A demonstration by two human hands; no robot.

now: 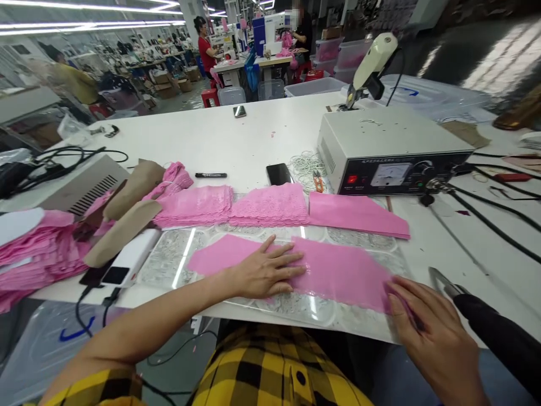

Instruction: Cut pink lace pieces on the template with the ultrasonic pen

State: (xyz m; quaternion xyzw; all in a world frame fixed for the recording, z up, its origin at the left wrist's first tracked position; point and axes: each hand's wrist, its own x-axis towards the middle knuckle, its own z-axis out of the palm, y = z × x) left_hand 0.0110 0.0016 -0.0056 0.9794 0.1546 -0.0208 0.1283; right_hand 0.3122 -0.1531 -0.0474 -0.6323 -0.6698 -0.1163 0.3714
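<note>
A pink fabric piece (338,270) lies flat on a glass plate (169,259) with a lace pattern under it, at the table's near edge. My left hand (266,273) rests flat on the middle of the fabric, fingers spread. My right hand (435,338) is at the fabric's right end, fingers curled on its edge. Behind the plate lie stacks of pink lace (236,206) and a stack of plain pink pieces (359,214).
A white control box with a dial (389,149) stands at the back right, a hand tool (372,65) on it, black cables (499,225) trailing right. A phone (279,173), marker (210,175), small scissors (318,181), power bank (127,262) and pink piles (38,254) surround the plate. People work behind.
</note>
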